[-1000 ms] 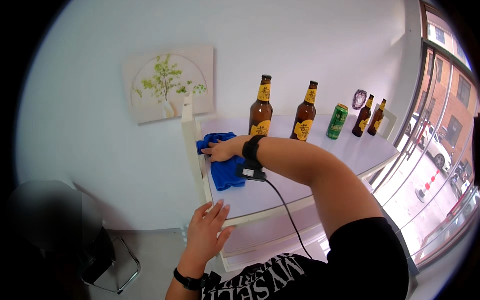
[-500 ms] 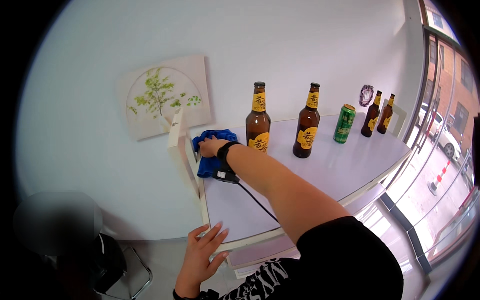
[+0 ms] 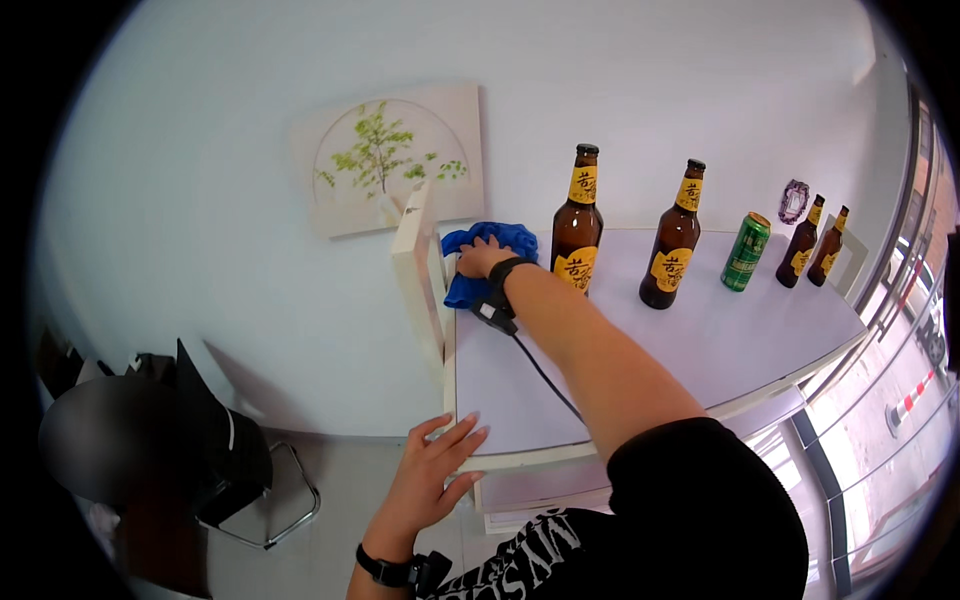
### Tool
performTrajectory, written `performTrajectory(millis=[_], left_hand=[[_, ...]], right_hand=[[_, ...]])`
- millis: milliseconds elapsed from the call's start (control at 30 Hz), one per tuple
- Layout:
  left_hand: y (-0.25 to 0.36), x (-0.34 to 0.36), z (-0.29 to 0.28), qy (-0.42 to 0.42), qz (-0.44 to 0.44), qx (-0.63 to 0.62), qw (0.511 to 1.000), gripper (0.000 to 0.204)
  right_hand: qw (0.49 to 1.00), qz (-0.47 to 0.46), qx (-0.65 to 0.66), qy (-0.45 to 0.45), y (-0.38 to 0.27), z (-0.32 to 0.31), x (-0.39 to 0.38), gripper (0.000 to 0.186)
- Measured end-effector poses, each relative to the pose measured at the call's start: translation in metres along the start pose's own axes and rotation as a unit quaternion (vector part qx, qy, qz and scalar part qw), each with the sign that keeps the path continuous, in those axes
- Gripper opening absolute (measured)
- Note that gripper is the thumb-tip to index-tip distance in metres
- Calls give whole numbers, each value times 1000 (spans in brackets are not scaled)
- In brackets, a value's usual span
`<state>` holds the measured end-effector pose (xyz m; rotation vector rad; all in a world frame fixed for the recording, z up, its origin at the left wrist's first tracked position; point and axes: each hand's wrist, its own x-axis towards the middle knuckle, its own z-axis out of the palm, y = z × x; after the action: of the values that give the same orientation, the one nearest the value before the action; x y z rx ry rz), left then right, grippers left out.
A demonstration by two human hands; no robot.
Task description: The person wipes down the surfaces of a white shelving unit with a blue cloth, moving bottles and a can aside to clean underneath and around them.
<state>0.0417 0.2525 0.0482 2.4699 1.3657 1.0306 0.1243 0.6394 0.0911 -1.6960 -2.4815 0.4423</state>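
My right arm reaches across the white table [image 3: 630, 385] to its far left end. There my right hand [image 3: 482, 257] presses down into a bunched blue cloth [image 3: 515, 238], its fingers closed on the folds. A black strap and a small black device with a cable sit at that wrist. My left hand [image 3: 435, 470] is open, fingers spread, at the table's near left corner; its fingertips rest on the edge. Close to the cloth stands a brown bottle with a yellow label [image 3: 577, 225], partly hidden by my right forearm. Another such bottle [image 3: 672, 240] is right of it.
A green can [image 3: 746, 252] and two more brown bottles [image 3: 800, 245] stand farther right. A white upright panel [image 3: 415, 265] rises at the table's left edge. Behind are a tree picture [image 3: 390, 160] and wall. A person and a black chair [image 3: 245, 465] are at lower left.
The view has swung to the left, so the table and bottles appear farther right. My right hand stays on the blue cloth; my left hand stays at the near corner.
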Motion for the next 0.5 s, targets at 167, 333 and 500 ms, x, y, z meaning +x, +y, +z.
performTrajectory(millis=[167,333,500], left_hand=[[-2,-6,1,11,8,-8,1000,54],[-5,-4,8,21,28,-15,999,51],[-8,-14,4,33,30,11,999,48]], right_hand=[[991,-86,-85,-60,-10,5,-43,61],[951,-234,-190,-73,6,20,-111,54],[934,-307,-127,-134,16,25,-220,73]])
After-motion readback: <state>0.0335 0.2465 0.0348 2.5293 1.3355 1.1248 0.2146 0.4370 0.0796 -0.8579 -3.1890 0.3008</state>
